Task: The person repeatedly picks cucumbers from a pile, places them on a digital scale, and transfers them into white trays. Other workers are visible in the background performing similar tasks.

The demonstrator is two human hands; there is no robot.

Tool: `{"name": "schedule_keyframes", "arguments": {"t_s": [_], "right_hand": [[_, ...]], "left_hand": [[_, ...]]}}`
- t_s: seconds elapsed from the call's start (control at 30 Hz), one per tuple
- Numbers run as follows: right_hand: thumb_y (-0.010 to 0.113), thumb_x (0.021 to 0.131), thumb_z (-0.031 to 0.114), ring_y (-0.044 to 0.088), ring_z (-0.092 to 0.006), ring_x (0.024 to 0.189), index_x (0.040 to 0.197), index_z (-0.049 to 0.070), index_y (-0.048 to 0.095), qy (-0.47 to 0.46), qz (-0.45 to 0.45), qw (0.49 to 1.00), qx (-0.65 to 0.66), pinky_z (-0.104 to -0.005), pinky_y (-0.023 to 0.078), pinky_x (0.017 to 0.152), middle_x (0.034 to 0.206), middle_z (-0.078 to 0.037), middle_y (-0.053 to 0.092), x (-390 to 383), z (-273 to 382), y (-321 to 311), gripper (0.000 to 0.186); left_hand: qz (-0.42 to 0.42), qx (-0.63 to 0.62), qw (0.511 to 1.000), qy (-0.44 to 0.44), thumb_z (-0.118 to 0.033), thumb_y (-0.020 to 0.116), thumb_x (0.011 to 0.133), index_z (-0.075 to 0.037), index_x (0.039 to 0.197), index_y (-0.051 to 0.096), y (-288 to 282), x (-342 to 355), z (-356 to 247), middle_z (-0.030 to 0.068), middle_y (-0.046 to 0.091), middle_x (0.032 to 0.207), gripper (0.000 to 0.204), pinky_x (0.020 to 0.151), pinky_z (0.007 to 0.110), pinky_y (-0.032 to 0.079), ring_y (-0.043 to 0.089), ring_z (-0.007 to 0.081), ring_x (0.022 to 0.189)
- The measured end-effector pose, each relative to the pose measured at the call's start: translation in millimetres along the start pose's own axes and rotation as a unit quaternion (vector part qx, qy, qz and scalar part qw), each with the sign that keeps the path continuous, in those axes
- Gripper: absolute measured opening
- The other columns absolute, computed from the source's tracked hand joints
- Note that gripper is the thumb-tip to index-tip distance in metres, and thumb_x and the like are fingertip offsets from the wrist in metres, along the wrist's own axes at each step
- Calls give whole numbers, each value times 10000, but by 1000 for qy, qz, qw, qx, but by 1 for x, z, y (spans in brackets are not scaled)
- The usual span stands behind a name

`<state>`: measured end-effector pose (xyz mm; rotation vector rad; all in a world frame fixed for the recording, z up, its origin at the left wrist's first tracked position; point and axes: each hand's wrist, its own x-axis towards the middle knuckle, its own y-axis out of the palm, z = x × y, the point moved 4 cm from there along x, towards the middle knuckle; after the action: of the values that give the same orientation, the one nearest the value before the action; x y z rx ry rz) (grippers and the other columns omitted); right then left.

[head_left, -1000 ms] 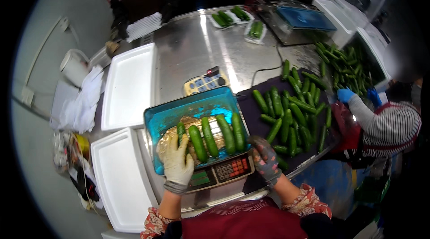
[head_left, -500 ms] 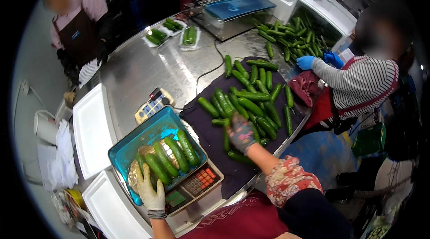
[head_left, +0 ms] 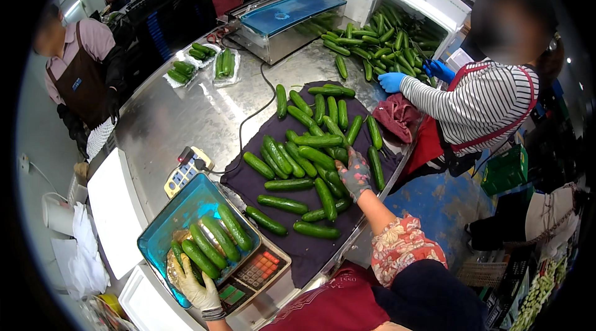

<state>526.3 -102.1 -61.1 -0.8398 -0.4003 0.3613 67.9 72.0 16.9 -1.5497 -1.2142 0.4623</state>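
Note:
My left hand [head_left: 197, 289], in a pale glove, is closed around a cucumber [head_left: 178, 250] at the near left of a blue weighing tray [head_left: 149, 239]. More cucumbers [head_left: 234, 226] lie side by side there, slanting across the tray. The tray sits on a scale with a red-buttoned keypad [head_left: 259, 269]. Over the right side of a loose cucumber pile [head_left: 315, 141], my right hand [head_left: 356, 174] wears a grey patterned glove. Its fingers are apart and touch the pile; no cucumber shows plainly in its grip. A dark cloth [head_left: 248, 182] lies beneath the pile.
Wrapped cucumber packs [head_left: 226, 64] lie farther back, near a second blue-topped scale [head_left: 292, 11]. A white foam box [head_left: 450, 11] spills cucumbers at the far right, where a co-worker's blue-gloved hands [head_left: 391, 81] work. A cable [head_left: 254, 113] crosses the metal table. White foam lids [head_left: 115, 207] stand left.
The view has shifted. My right hand has moved rightward across the pile, and cucumbers at its near left now lie spread out. My left hand stays at the tray's near-left cucumber.

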Motion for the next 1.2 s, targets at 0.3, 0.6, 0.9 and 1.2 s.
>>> {"name": "schedule_keyframes", "arguments": {"t_s": [0.3, 0.6, 0.9, 1.2], "right_hand": [[543, 880, 140, 545, -274, 1037, 1265, 40, 424, 180, 107, 640, 739, -363, 445, 911, 1190, -135, 534, 3, -135, 33, 416], [623, 847, 360, 600, -303, 926, 1160, 23, 498, 196, 102, 537, 814, -428, 511, 822, 1075, -181, 590, 7, -55, -25, 477], [597, 865, 204, 603, -175, 900, 1191, 51, 518, 171, -70, 865, 466, -256, 468, 785, 1036, -132, 614, 6, -79, -2, 369], [600, 826, 194, 582, -320, 931, 1171, 60, 547, -216, -38, 975, -23, -394, 472, 812, 1051, -166, 596, 51, 20, -13, 375]], "left_hand": [[-5, 32, 999, 18, -49, 563, 741, -49, 1304, 464, -1, 2, -4, 196, 360, 1398, 571, 1089, 430, 223, 339, 347, 1294], [-15, 34, 999, 33, -32, 532, 736, -56, 1299, 464, -2, 0, -4, 170, 367, 1400, 567, 1103, 428, 181, 306, 339, 1308], [-22, 25, 999, 27, -14, 571, 714, -69, 1290, 482, -4, 4, -10, 196, 399, 1371, 585, 1048, 414, 298, 398, 350, 1250], [-15, 48, 999, 5, -3, 561, 708, -73, 1292, 477, -4, 2, -12, 193, 384, 1383, 594, 1064, 426, 268, 373, 355, 1267]]}}
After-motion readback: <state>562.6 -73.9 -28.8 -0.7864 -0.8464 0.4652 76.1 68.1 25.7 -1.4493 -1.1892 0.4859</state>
